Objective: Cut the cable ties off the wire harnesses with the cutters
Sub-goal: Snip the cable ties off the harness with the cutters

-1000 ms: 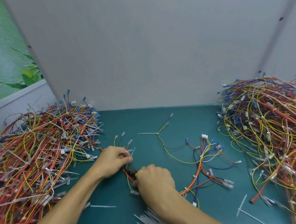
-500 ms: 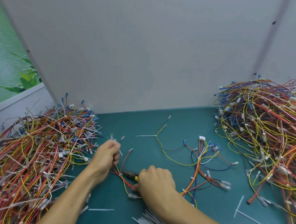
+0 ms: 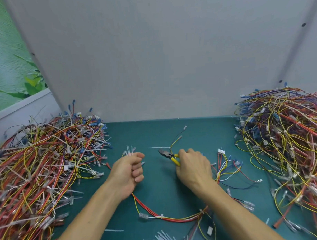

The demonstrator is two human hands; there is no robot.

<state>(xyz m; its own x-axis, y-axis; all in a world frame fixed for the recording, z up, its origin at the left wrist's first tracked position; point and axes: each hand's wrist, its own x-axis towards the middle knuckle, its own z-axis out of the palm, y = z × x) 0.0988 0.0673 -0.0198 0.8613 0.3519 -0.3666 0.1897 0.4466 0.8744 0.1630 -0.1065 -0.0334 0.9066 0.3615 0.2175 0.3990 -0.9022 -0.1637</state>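
Cutters [image 3: 170,156] handles hidden inside right hand [image 3: 193,168]; tip exposed.

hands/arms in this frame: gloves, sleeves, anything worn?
Nothing worn. Left hand and right hand are bare, no gloves. Both forearms are uncovered down to the frame's bottom edge, no sleeves showing. No rings, watch or wristbands visible.

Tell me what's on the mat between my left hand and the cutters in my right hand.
Nothing: in the head view, only bare green mat separates the left hand from the cutters.
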